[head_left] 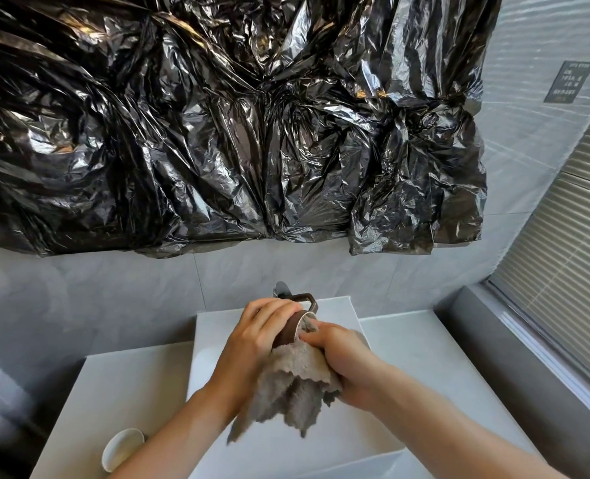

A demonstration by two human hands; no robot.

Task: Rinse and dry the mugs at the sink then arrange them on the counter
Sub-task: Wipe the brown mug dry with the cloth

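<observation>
Both hands hide mug (291, 328); cloth (295, 382) fills mouth; faucet (281, 289) mostly hidden

Fluffy grey cloth (293, 385), glossy brown mug (290, 328), crinkled shiny black plastic (217, 133)

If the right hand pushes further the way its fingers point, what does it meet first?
Probably the inside of the brown mug: the right hand already presses the grey cloth into its mouth. Depth is unclear.

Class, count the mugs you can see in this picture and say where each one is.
2: a brown mug held over the sink in the left hand, and a white mug on the counter at lower left. Others may be hidden.
</observation>
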